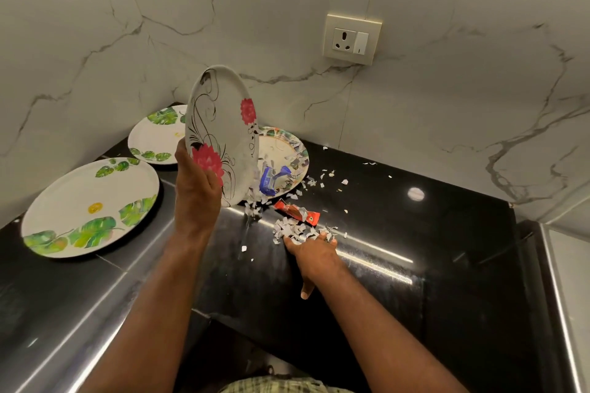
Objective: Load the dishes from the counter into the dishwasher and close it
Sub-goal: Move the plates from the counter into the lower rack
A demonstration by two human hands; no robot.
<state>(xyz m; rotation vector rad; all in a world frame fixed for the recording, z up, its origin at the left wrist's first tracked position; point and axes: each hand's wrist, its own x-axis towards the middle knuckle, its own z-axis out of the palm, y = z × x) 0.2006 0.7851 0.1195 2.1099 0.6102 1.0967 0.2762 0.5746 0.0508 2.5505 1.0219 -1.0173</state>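
Two leaf plates (pixel 91 206) (pixel 156 137) lie flat on the black counter (pixel 415 233) at the left. Beside them the left hand (pixel 196 188) grips the rose plate (pixel 220 134), tilted on edge above a rimmed plate (pixel 287 156) holding paper scraps and a blue wrapper (pixel 271 180). A red wrapper (pixel 297 212) lies beside it. The right hand (pixel 314 254), fingers straight, presses on a heap of scraps (pixel 292 230).

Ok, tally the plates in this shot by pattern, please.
Green leaf plates: 2, near and far
Red flower plate: 1, tilted in the left hand
Multicolour-rimmed plate holding scraps: 1
Total: 4
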